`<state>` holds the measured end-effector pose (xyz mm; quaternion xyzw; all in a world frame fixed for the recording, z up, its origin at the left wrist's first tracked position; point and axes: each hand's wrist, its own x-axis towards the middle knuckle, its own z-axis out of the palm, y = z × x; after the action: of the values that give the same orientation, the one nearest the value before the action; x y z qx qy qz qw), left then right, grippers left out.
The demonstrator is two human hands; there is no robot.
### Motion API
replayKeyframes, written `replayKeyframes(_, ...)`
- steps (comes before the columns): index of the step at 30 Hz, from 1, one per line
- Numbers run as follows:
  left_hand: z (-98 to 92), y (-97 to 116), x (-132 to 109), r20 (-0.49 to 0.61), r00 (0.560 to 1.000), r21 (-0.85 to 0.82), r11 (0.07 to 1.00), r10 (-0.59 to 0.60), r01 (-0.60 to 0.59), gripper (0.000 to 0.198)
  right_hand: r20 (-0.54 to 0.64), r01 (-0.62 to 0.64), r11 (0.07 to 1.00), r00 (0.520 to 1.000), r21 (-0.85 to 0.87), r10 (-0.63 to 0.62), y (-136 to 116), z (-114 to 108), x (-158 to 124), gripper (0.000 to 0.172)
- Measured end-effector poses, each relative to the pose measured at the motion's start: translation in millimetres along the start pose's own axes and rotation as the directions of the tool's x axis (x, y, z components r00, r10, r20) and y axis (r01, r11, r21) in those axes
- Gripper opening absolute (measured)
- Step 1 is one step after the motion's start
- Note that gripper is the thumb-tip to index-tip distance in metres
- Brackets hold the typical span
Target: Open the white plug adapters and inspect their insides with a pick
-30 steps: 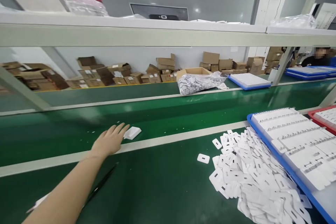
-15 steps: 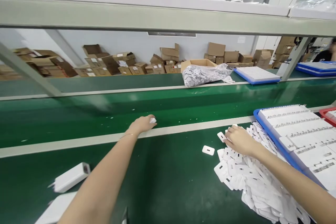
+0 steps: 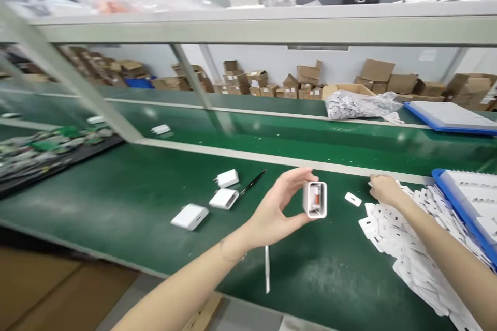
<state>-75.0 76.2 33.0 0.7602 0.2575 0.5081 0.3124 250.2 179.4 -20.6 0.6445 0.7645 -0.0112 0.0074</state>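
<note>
While the left grip (image 3: 274,214) pinches a white, open-ended, rectangular plastic housing (image 3: 306,200), orange shows inside; right grip (image 3: 383,189) closure is indeterminate.

left hand (image 3: 275,210) in a wide pinch

Left hand (image 3: 274,212) gripping open-ended white casing (image 3: 306,199), right hand (image 3: 383,190) at white plate pile (image 3: 411,258), blue tray (image 3: 464,217) beside.
</note>
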Motion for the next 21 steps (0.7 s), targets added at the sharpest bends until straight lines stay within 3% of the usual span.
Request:
replayKeyframes(4,8.3,29,-28,-0.059,0.996,-0.054,0.996,0.072,-0.075,0.067,-0.022,-0.046,0.996,0.999,0.082,0.048,-9,-2,5,0.034)
replayKeyframes(6,11.2,36,-41,-0.084,0.994,-0.062,0.996,0.065,-0.071,0.068,-0.042,-0.048,0.987,0.998,0.151,0.055,-16,-8,2,0.029)
replayKeyframes(10,21.5,40,-64,-0.131,0.990,-0.069,0.996,0.052,-0.061,0.072,-0.109,0.063,0.932,0.994,0.357,-0.025,-37,-33,-40,0.028)
replayKeyframes(12,30.8,36,-73,-0.170,0.985,-0.051,0.998,0.033,-0.042,0.072,-0.229,0.192,0.841,0.970,0.505,-0.085,-55,-49,-79,0.032)
replayKeyframes(14,42.5,31,-78,-0.201,0.980,-0.043,0.999,0.005,-0.014,0.070,-0.466,0.452,0.601,0.873,0.660,-0.145,-76,-64,-118,0.024)
replayKeyframes(16,54.3,28,-80,-0.205,0.979,-0.057,0.998,-0.008,-0.004,0.070,-0.603,0.632,0.410,0.768,0.658,-0.216,-96,-75,-148,0.014)
replayKeyframes(18,64.3,28,-79,-0.195,0.981,-0.073,0.997,-0.007,-0.007,0.071,-0.629,0.692,0.332,0.722,0.641,-0.290,-111,-79,-165,0.019)
replayKeyframes(21,73.4,30,-77,-0.182,0.983,-0.082,0.997,-0.006,-0.009,0.070,-0.591,0.679,0.332,0.734,0.655,-0.335,-118,-73,-172,0.023)
